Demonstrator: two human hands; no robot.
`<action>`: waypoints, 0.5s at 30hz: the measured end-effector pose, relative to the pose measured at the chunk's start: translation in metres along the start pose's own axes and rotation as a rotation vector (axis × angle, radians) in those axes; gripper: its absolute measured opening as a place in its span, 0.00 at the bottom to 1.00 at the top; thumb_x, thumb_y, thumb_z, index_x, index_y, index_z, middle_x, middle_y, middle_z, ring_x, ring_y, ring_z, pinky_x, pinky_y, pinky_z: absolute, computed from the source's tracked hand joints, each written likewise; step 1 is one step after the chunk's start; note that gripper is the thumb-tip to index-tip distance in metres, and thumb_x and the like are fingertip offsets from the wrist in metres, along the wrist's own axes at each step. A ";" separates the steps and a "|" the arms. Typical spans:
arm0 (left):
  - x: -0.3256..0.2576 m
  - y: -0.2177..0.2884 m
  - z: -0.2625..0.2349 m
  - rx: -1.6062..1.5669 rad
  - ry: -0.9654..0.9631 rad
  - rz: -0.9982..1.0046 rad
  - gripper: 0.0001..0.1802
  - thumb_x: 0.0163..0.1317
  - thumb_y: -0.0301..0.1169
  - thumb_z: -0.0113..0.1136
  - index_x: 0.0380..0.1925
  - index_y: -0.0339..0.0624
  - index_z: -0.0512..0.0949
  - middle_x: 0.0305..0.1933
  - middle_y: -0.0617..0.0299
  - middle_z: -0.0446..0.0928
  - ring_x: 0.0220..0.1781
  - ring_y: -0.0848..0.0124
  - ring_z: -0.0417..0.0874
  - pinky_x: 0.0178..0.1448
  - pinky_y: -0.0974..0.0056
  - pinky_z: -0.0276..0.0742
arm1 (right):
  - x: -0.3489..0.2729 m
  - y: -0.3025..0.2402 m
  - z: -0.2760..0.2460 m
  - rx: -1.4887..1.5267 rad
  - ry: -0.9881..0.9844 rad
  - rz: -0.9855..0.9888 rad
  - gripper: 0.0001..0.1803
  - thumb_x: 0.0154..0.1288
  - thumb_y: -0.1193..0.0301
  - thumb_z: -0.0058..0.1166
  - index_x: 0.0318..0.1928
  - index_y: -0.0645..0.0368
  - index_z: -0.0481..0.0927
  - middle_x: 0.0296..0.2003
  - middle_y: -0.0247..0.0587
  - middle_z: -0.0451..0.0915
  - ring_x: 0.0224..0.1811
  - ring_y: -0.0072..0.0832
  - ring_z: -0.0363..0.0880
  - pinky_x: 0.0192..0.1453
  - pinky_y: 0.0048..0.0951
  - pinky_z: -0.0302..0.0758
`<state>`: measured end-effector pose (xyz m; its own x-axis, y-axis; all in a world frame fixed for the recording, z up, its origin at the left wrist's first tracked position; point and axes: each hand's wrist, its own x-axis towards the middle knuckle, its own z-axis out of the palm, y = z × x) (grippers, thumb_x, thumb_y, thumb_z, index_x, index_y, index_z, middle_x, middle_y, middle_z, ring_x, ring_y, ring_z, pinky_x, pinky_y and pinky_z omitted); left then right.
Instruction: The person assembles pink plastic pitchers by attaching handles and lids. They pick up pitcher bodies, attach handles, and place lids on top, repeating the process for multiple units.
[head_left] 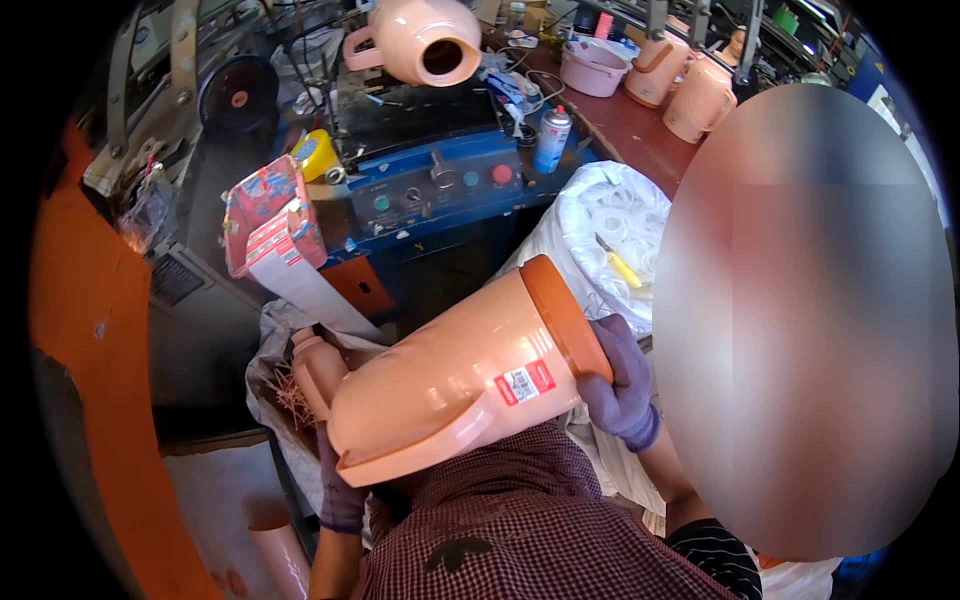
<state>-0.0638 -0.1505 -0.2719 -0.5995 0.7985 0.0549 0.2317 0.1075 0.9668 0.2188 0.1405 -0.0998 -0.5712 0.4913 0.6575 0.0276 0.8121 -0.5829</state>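
Observation:
A glossy peach-coloured thermos jug (450,360) lies tilted on its side in front of my body. Its darker orange base ring (565,315) points to the upper right, and its handle (420,445) faces me. A red-and-white sticker (525,382) is on its side. In a purple glove, my right hand (622,390) is closed on the base ring, thumb on the near side. My left hand (342,490), gloved too, supports the spout end from below; its fingers are mostly hidden behind the jug.
Ahead stands a blue machine panel (430,185) with buttons, another peach jug (425,45) above it. A spray can (552,140) is beside the panel. Right of it, a white bag (590,200) holds clear rings and a yellow-handled cutter (620,265). A pink basket (270,200) hangs left.

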 end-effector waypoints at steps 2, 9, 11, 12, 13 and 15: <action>0.001 -0.031 -0.018 -0.010 -0.052 0.024 0.28 0.77 0.37 0.41 0.74 0.50 0.50 0.71 0.54 0.65 0.68 0.58 0.72 0.68 0.51 0.74 | -0.001 -0.010 -0.006 0.023 0.038 0.018 0.27 0.54 0.71 0.56 0.54 0.74 0.77 0.38 0.53 0.74 0.36 0.42 0.73 0.44 0.35 0.71; 0.060 0.036 -0.033 -0.481 0.045 0.065 0.27 0.77 0.42 0.44 0.71 0.44 0.60 0.71 0.58 0.65 0.72 0.65 0.65 0.75 0.59 0.61 | -0.014 0.012 -0.014 0.111 0.276 0.151 0.23 0.67 0.65 0.50 0.55 0.70 0.76 0.39 0.54 0.77 0.39 0.42 0.74 0.48 0.37 0.72; 0.083 0.096 -0.014 -0.815 0.180 -0.156 0.31 0.77 0.47 0.44 0.69 0.37 0.61 0.72 0.55 0.65 0.72 0.62 0.66 0.75 0.55 0.61 | -0.021 0.043 -0.011 0.304 0.290 0.465 0.23 0.74 0.59 0.44 0.55 0.66 0.77 0.46 0.54 0.78 0.48 0.43 0.76 0.54 0.38 0.72; 0.103 0.112 -0.018 -0.478 0.102 -0.010 0.32 0.74 0.47 0.47 0.68 0.34 0.62 0.70 0.49 0.66 0.68 0.59 0.70 0.71 0.54 0.65 | -0.036 0.105 0.014 0.375 0.326 0.652 0.24 0.75 0.57 0.42 0.56 0.65 0.76 0.49 0.54 0.79 0.52 0.43 0.76 0.58 0.38 0.71; 0.082 0.171 0.009 -0.025 0.128 0.371 0.33 0.69 0.45 0.49 0.67 0.32 0.63 0.67 0.46 0.68 0.65 0.56 0.73 0.66 0.53 0.70 | -0.052 0.157 0.038 0.486 0.305 0.826 0.25 0.77 0.55 0.39 0.56 0.64 0.76 0.52 0.53 0.79 0.57 0.42 0.75 0.62 0.38 0.70; 0.058 0.241 0.051 0.093 0.017 0.564 0.35 0.66 0.42 0.54 0.68 0.32 0.62 0.66 0.45 0.68 0.66 0.53 0.72 0.65 0.53 0.71 | -0.077 0.142 0.031 0.180 0.031 0.612 0.27 0.77 0.53 0.38 0.57 0.63 0.77 0.56 0.52 0.78 0.59 0.42 0.76 0.63 0.37 0.71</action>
<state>-0.0037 -0.0479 -0.0484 -0.3755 0.7376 0.5612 0.5857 -0.2804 0.7605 0.2412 0.2079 -0.2480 -0.4713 0.8607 0.1925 0.2015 0.3175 -0.9266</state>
